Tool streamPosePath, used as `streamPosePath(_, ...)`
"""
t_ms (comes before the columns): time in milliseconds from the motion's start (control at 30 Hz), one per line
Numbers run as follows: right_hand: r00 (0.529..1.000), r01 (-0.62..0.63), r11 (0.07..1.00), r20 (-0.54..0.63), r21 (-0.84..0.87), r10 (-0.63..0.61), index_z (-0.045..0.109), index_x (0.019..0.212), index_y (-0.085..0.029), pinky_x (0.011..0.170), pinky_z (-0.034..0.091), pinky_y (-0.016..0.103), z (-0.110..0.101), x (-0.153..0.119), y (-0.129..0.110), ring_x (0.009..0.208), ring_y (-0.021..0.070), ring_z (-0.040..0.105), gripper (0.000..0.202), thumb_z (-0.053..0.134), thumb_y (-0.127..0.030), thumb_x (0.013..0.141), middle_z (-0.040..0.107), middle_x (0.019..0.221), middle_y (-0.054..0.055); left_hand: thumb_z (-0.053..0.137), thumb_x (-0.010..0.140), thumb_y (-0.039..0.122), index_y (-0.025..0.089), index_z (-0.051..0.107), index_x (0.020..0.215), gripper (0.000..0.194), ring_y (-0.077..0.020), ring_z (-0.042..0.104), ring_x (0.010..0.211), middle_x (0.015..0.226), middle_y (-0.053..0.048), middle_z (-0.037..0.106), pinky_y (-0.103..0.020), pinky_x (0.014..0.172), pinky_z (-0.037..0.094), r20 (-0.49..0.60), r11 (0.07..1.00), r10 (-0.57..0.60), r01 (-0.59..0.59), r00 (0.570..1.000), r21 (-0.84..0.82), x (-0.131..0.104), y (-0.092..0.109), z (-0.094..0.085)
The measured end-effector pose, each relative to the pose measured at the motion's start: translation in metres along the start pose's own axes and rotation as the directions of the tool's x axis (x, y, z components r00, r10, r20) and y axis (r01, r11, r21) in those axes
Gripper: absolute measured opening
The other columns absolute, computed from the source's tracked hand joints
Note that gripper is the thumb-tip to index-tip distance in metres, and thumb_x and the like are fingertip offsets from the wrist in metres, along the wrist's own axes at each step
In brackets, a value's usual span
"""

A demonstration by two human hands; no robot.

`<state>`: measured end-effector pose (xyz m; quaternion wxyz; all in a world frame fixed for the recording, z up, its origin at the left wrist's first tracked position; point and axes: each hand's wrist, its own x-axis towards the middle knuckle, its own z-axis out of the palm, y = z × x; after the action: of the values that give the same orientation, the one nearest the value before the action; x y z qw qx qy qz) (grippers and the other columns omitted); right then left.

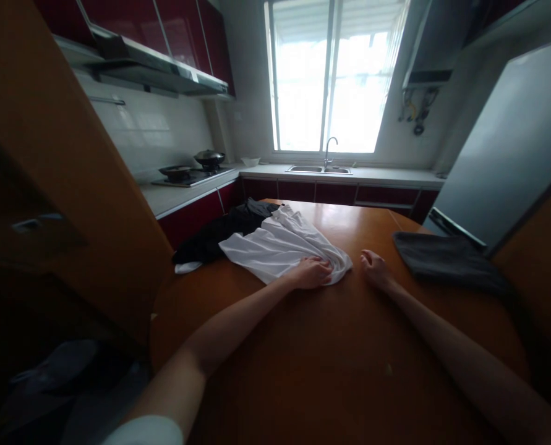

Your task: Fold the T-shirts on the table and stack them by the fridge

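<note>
A crumpled white garment (pixel 268 247), which looks like a shirt, lies on the wooden table (pixel 312 364). My left hand (pixel 313 272) is at its near right end, with the fingers curled into the bunched cloth. To the right of the garment, apart from it, my right hand (pixel 375 269) is just over the tabletop, its fingers loosely bent and nothing in them. Black clothing (pixel 210 236) lies in a heap behind and left of the white cloth, partly covered by it. At the table's right side lies a flat, folded dark grey cloth (pixel 446 259).
Beyond the table runs a counter (pixel 386 175) with a sink (pixel 307 169) under the window. A stove (pixel 194 177) with pans stands at the left. A refrigerator (pixel 502 148) is on the right, and a wooden panel (pixel 71 185) rises close at the left.
</note>
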<state>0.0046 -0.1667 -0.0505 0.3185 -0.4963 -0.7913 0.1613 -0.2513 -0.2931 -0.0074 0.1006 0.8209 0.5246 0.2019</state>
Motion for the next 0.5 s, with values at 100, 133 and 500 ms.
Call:
streamPosePath(100, 0.982, 0.001, 0.982, -0.188, 0.19, 0.035, 0.068, 0.123, -0.011, 0.103, 0.048, 0.043, -0.004, 0.004, 0.003, 0.115, 0.0288, 0.066, 0.049, 0.042, -0.04, 0.092, 0.07, 0.124, 0.018, 0.063, 0.095, 0.038, 0.028, 0.073, 0.112, 0.022, -0.0321, 0.04, 0.143, 0.145, -0.005, 0.058, -0.053, 0.119, 0.024, 0.229, 0.974, 0.228, -0.218, 0.946, -0.067, 0.002, 0.022, 0.008)
streamPosePath(133, 0.97, 0.033, 0.975, -0.243, 0.22, 0.022, 0.069, 0.119, -0.011, 0.102, 0.049, 0.045, -0.006, 0.005, 0.004, 0.113, 0.0296, 0.066, 0.047, 0.044, -0.039, 0.09, 0.071, 0.121, 0.018, 0.064, 0.094, 0.036, 0.028, 0.072, 0.116, 0.024, -0.0319, 0.038, 0.145, 0.146, -0.005, 0.058, -0.054, 0.12, 0.021, 0.295, 0.956, 0.291, -0.265, 0.91, -0.123, 0.003, 0.028, 0.01)
streamPosePath(500, 0.819, 0.555, 0.827, 0.111, 0.095, -0.563, 0.072, 0.123, -0.02, 0.118, 0.036, 0.045, -0.02, -0.008, -0.011, 0.142, 0.0246, 0.045, 0.037, 0.052, -0.031, 0.094, 0.059, 0.145, 0.011, 0.048, 0.1, 0.034, 0.015, 0.074, 0.105, 0.032, -0.0227, 0.069, 0.091, 0.097, -0.007, 0.075, -0.034, 0.09, 0.053, 0.6, 0.933, 0.293, -0.084, 0.744, -0.351, -0.003, 0.075, -0.04)
